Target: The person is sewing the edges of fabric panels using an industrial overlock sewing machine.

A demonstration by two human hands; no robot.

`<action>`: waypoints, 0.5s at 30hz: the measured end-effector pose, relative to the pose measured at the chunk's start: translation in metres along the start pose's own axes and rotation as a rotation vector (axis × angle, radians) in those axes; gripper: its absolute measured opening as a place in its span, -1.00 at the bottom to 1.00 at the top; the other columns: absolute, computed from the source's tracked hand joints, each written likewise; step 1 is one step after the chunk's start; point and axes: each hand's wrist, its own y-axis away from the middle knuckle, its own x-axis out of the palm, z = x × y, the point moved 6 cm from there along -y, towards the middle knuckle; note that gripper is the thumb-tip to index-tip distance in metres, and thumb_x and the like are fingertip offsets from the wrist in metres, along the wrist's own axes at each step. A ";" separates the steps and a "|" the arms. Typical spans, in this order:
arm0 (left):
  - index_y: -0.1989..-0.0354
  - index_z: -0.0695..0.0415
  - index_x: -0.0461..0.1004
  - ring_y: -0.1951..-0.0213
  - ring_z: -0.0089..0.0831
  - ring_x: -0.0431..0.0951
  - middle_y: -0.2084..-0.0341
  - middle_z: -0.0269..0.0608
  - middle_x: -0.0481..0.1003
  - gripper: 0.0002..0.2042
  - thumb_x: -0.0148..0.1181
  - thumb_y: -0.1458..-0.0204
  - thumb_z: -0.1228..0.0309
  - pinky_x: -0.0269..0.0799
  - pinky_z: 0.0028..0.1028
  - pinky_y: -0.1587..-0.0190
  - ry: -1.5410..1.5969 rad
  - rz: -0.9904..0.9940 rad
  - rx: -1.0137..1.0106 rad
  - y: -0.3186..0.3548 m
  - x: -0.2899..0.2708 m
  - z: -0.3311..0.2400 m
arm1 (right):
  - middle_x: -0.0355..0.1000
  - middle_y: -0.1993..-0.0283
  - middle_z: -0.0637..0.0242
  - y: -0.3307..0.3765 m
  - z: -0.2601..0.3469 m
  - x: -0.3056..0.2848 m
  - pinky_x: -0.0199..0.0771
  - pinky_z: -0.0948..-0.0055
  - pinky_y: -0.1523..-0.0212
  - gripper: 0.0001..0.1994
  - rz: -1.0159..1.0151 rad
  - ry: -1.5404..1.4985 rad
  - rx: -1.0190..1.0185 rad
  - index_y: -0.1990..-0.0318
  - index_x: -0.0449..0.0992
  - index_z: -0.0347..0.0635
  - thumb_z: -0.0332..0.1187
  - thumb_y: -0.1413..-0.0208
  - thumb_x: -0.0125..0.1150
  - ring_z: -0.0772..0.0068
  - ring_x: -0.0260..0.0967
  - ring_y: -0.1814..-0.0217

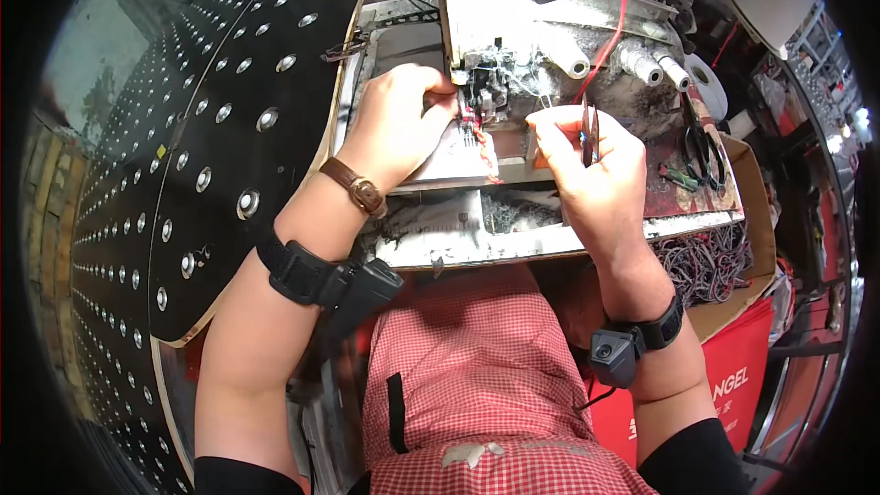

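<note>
My left hand (396, 119) is bent beside the needle area of a white sewing machine (500, 14), thumb and forefinger close together at the metal foot parts (469, 119). Whatever its fingertips grip is too small to make out. To the right of the needle area, my right hand (600, 170) is closed, thumb and forefinger pinched near fine pale threads (544, 96). Held in that hand, points upward, is a small dark two-bladed tool (589, 136) resembling thread snips. Orange-red thread scraps (487, 151) lie on the machine's pale plate.
A red cord (623, 14) hangs down behind my right hand. White rolls (639, 64) lie at the machine's right. Black-handled scissors (702, 151) and small green-handled snips (678, 177) rest farther right, above a cardboard box (756, 211) of grey cords. A black studded board (247, 128) stands left.
</note>
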 end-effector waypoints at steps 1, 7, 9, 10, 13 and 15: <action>0.32 0.34 0.49 0.44 -0.53 0.47 0.48 -0.17 0.49 -0.83 0.18 0.08 0.50 0.39 -0.55 0.33 0.031 -0.008 -0.024 0.000 0.001 0.002 | 0.34 0.59 0.50 0.000 -0.001 0.001 0.13 0.68 0.56 -0.89 0.009 -0.011 0.015 0.42 0.50 -0.33 -0.45 -0.01 0.16 0.79 0.10 0.56; 0.41 0.37 0.51 0.43 -0.38 0.56 0.52 0.01 0.53 -0.80 0.23 0.16 0.45 0.43 -0.49 0.28 -0.029 0.082 -0.218 -0.016 0.006 0.013 | 0.34 0.58 0.50 -0.001 -0.002 0.003 0.14 0.69 0.55 -0.89 0.007 -0.032 0.005 0.42 0.50 -0.35 -0.46 -0.02 0.15 0.79 0.11 0.56; 0.44 0.38 0.52 0.44 -0.36 0.56 0.54 0.00 0.53 -0.81 0.22 0.18 0.47 0.44 -0.46 0.31 -0.021 0.042 -0.223 -0.020 0.005 0.022 | 0.35 0.58 0.48 -0.003 0.000 0.005 0.15 0.68 0.55 -0.89 0.007 -0.032 0.006 0.41 0.50 -0.36 -0.46 -0.02 0.15 0.78 0.12 0.56; 0.43 0.38 0.52 0.45 -0.35 0.57 0.54 0.01 0.53 -0.80 0.22 0.18 0.47 0.44 -0.45 0.31 -0.021 0.039 -0.215 -0.022 0.005 0.024 | 0.37 0.57 0.45 -0.004 0.000 0.005 0.18 0.68 0.53 -0.89 0.014 -0.031 -0.009 0.41 0.50 -0.36 -0.46 -0.02 0.14 0.76 0.16 0.54; 0.46 0.34 0.53 0.49 -0.35 0.56 0.59 0.01 0.51 -0.82 0.22 0.21 0.45 0.43 -0.45 0.37 -0.054 -0.003 -0.125 -0.022 -0.001 0.024 | 0.41 0.53 0.38 -0.006 0.003 0.006 0.26 0.65 0.47 -0.89 0.008 -0.031 -0.043 0.37 0.49 -0.36 -0.48 -0.01 0.13 0.70 0.25 0.50; 0.53 0.29 0.52 0.59 -0.38 0.51 0.69 -0.07 0.47 -0.86 0.23 0.23 0.45 0.38 -0.47 0.46 -0.198 -0.003 -0.120 -0.023 -0.010 0.027 | 0.43 0.50 0.33 -0.006 0.006 0.005 0.30 0.63 0.44 -0.89 -0.012 -0.024 -0.063 0.33 0.48 -0.36 -0.49 -0.01 0.13 0.67 0.30 0.47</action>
